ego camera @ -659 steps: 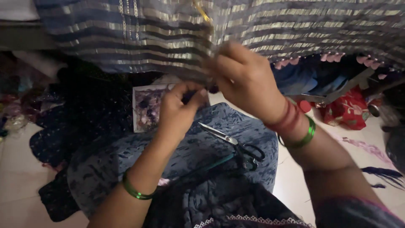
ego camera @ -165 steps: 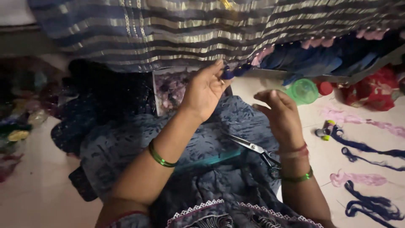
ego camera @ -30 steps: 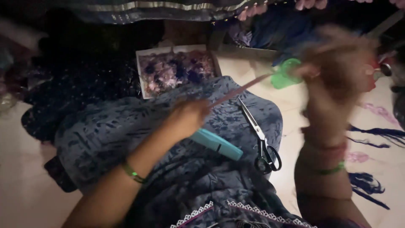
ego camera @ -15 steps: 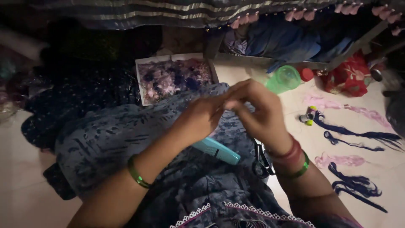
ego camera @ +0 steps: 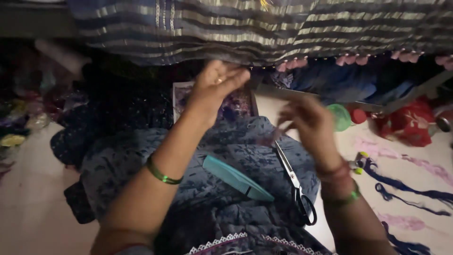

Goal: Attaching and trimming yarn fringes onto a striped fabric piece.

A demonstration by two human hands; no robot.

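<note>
A pale floor (ego camera: 33, 208) fills the lower left and right of the view, dimly lit, with the far side in deep shadow. Taking the green cup (ego camera: 340, 116) as the landmark: just right of it lies a red bundle (ego camera: 411, 123), behind it a heap of blue cloth (ego camera: 349, 82), and on the floor below and to its right trail pink threads (ego camera: 424, 163) and dark blue threads (ego camera: 410, 196). Far left of it, blurred colourful scraps (ego camera: 14, 127) edge the floor.

Left hand (ego camera: 214, 87) up, hands apart.
</note>
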